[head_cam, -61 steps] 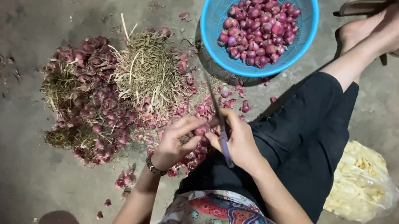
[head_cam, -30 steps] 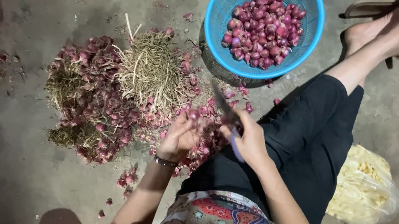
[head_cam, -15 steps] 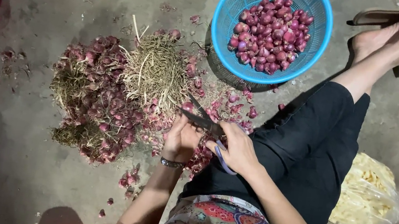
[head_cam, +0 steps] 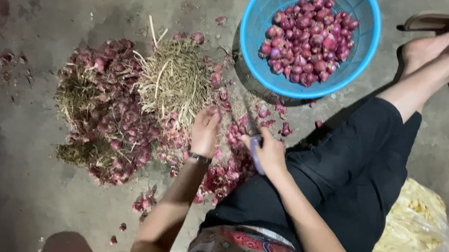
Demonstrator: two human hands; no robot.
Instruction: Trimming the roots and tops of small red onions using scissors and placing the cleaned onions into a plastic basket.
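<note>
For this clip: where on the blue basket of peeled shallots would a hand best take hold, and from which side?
Probably the near rim of the blue basket, on its left edge, approached from the left hand side. The rim is a bare, raised lip there, while the shallots fill the middle and the outstretched leg crowds the right side.

A loose heap of unpeeled shallots (head_cam: 107,119), reddish-purple and tangled with dry, straw-coloured stalks and roots, lies on the floor left of centre in the frame. Shed purple skins (head_cam: 224,169) trail from it toward the lower middle. At centre, a knife (head_cam: 255,147) with a pale purple handle points its dark blade toward the upper part of the frame. In the upper right, a round blue basket (head_cam: 255,26) holds peeled, glossy shallots.
</note>
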